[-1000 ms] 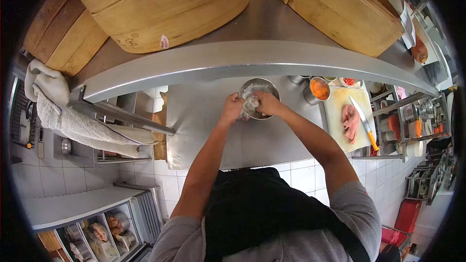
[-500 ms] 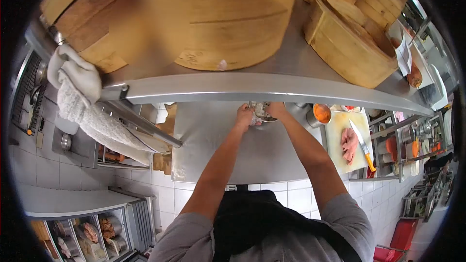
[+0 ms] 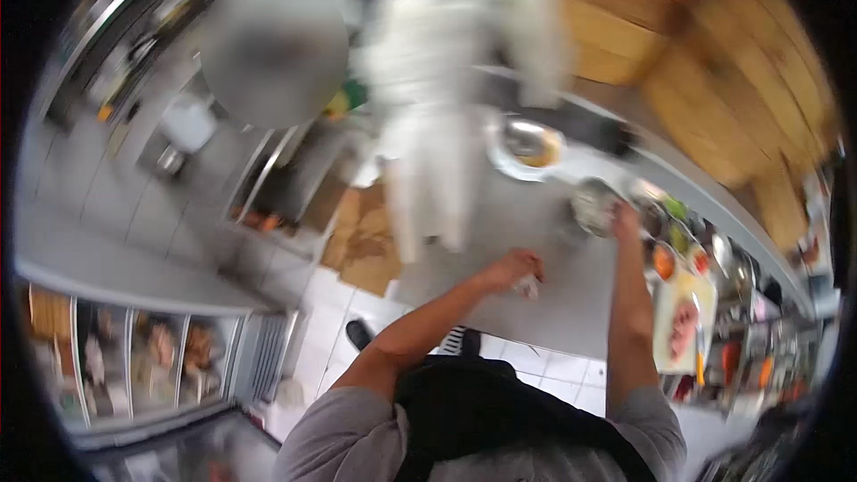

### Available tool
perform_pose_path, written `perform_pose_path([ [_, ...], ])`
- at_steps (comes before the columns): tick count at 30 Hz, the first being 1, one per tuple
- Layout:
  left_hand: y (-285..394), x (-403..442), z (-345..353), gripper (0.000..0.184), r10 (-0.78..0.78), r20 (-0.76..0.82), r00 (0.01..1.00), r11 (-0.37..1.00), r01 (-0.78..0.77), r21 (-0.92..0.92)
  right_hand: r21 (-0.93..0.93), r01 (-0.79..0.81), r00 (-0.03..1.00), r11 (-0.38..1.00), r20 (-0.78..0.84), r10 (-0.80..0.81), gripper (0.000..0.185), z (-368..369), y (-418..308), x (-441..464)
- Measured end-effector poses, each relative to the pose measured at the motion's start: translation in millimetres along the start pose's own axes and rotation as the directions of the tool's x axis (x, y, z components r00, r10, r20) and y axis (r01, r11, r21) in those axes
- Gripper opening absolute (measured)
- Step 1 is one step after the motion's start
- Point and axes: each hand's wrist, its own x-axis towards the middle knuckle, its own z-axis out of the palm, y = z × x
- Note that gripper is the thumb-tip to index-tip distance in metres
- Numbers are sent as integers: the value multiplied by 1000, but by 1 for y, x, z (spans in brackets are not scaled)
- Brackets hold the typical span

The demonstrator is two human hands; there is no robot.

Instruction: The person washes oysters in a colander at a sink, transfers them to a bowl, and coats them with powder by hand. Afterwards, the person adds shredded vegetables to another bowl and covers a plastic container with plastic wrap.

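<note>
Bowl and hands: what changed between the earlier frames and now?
The left hand has left the bowl, moving leftward and back, with something pale at its fingers. The view has swung. The right hand stays at the bowl; the meat remains on the cutting board.

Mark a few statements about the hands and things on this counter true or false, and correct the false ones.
1. The right hand is at the metal bowl. True.
2. The left hand is at the bowl too. False: it is apart from the bowl, over the counter.
3. The pink meat lies on the cutting board. True.
4. The knife has a black handle. False: its handle is orange-yellow.
5. The container of orange food stands nearer the board than the bowl does. True.
</note>
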Motion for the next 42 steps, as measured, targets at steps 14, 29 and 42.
perform_pose_path([
  [14,129,-588,-294,14,-422,-891,165,882,-152,-446,282,-354,916,892,298,269,6,253,26,-432],
  [29,223,-596,-446,28,-293,-956,-1,864,-429,-264,209,-541,629,815,743,227,7,919,151,-225],
  [42,262,-509,-572,38,-203,-953,-227,956,-257,-142,-220,965,251,139,932,-263,44,1457,319,160],
])
